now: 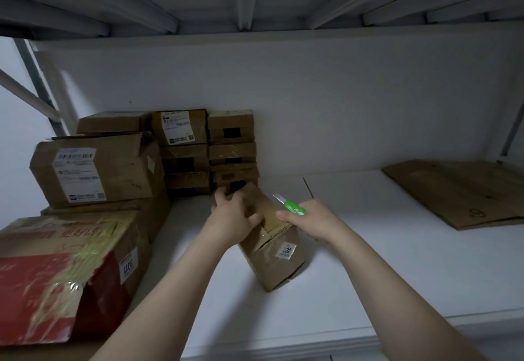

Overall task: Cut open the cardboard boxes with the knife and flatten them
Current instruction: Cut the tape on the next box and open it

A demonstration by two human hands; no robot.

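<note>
While the small box (pixel 272 258) stands tilted on the white worktop (pixel 368 261), leaning away from me, both of my hands are at its top end. My left hand (pixel 229 216) has its fingers curled over the far left edge of that top, with the thumb against the taped flap. My right hand (pixel 309 222) grips the green knife (pixel 292 206), fingers wrapped round the handle. The bare blade sticks out up and to the left, just beside the small box's upper right edge, and the thumb of that hand touches the flap. A white sticker with digits sits on the side of the small box that faces me.

Behind the small box, against the wall, a stack of little boxes (pixel 209 148) rises in two columns. Left of the small box a labelled carton (pixel 96 171) sits on other cardboard, and nearer me on that side is a red box (pixel 56 281) with torn tape. Well to the right of the small box, a flattened cardboard sheet (pixel 459 190) lies on the worktop.
</note>
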